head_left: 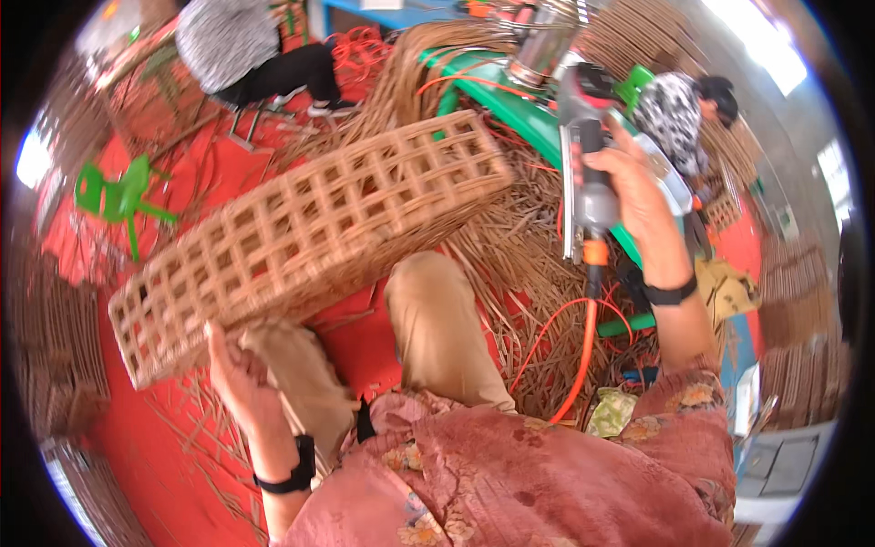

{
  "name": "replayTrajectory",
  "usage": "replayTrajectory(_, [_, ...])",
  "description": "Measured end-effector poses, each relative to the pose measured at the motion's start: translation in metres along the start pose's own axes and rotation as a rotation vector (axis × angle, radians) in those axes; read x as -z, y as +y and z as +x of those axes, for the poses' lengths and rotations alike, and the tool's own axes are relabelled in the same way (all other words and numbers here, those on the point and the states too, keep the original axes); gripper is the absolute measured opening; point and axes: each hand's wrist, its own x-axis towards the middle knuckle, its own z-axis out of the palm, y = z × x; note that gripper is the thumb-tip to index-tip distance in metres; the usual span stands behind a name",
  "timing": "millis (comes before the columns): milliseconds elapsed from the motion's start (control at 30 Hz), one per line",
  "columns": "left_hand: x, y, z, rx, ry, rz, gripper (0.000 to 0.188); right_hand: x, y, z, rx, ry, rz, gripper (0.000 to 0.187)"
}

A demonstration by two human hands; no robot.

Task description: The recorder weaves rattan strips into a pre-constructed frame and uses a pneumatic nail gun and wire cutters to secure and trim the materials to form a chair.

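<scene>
From the head view, our left hand is clamped on the woven basket near its left end; the basket stretches away before our knees. Our right hand, apart from it, closes around a grey tool, its markings too blurred to read. An orange hose, brown strips, a green counter and 2 people surround us.

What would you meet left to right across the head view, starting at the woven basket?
Woven basket → grey hand tool in the right hand → crumpled yellowish item → brown stack.
</scene>
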Motion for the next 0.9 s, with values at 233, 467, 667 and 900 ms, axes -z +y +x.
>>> replayTrajectory(233, [0.014,0.007,-0.001,-0.060,-0.051,0.005,0.048,0.073,0.118,0.090,0.023,0.231,-0.362,0.089])
replayTrajectory(467, [0.016,0.008,-0.001,-0.056,0.035,0.012,0.048,0.104,0.161,0.173,-0.238,0.329,-1.023,0.079])
replayTrajectory(667, [0.007,0.007,-0.008,-0.078,0.023,0.062,0.046,0.176,0.214,0.226,-0.139,0.437,-1.167,0.036])
replayTrajectory(900, [-0.006,0.005,-0.013,-0.115,0.127,0.094,0.047,0.200,0.174,0.170,0.097,0.700,-1.157,0.042])
